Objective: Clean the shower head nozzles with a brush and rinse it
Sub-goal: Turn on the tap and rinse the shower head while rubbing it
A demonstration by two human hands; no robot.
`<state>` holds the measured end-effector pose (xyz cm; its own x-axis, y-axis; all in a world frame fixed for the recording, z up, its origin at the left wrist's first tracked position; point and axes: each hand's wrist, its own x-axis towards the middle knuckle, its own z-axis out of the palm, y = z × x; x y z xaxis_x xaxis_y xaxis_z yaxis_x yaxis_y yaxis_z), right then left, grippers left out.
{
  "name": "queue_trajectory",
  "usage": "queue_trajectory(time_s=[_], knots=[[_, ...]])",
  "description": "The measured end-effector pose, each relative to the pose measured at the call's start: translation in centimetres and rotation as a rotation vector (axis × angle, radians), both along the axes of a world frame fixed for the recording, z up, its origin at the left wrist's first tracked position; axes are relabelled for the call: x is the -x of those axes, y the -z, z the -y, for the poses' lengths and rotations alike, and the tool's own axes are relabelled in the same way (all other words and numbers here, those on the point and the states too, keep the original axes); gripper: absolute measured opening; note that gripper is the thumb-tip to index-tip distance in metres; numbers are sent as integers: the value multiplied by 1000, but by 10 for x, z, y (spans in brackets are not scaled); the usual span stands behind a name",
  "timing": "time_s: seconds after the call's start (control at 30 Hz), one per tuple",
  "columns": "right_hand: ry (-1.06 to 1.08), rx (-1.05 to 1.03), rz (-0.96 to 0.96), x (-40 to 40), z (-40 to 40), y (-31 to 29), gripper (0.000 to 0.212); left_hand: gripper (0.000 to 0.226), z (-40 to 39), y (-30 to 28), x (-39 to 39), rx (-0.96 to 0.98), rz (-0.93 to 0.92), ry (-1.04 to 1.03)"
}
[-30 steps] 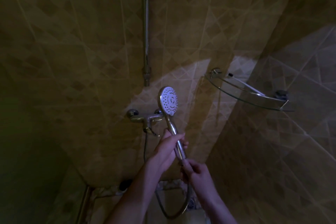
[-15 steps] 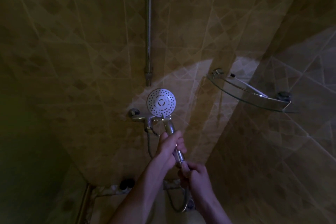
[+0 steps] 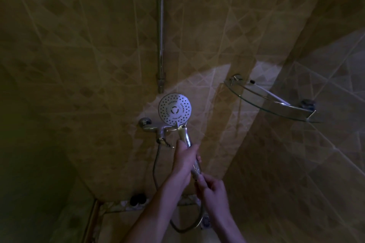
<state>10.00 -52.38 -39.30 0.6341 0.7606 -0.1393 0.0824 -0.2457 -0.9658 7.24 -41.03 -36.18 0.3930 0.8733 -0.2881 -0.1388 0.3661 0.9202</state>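
Observation:
The chrome shower head (image 3: 175, 109) is held upright in front of the tiled wall, its round white nozzle face turned toward me. My left hand (image 3: 184, 161) is wrapped around the middle of its handle. My right hand (image 3: 212, 189) grips the handle's lower end where the metal hose (image 3: 189, 227) joins. The hose loops down below my hands and runs back up to the wall mixer tap (image 3: 158, 129). No brush is in view.
A vertical chrome riser rail (image 3: 161, 31) is fixed to the wall above the shower head. A glass corner shelf (image 3: 270, 102) sticks out at the right. A dark round object (image 3: 137, 199) lies on the ledge below. The room is dim.
The shower head has turned from facing right to facing me squarely. Both hands keep their hold on the handle, and the view has shifted slightly downward.

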Motion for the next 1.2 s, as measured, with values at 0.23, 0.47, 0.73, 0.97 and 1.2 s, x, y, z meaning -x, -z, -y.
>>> queue_trajectory(time_s=[0.23, 0.47, 0.73, 0.97, 1.2], knots=[[-65, -17, -266, 0, 5, -1, 34, 22, -4, 2, 10, 151, 64, 141], [-96, -75, -315, -23, 21, 3, 24, 8, 21, 10, 17, 144, 148, 343], [-368, 60, -220, -72, 39, 5, 22, 12, 47, 19, 4, 87, 154, 249], [-445, -66, -285, -133, 16, -17, 32, 14, 70, 26, -3, 68, 114, 333], [-544, -143, -744, -126, -9, 11, 48, 12, 68, 32, -10, 324, 270, 352]])
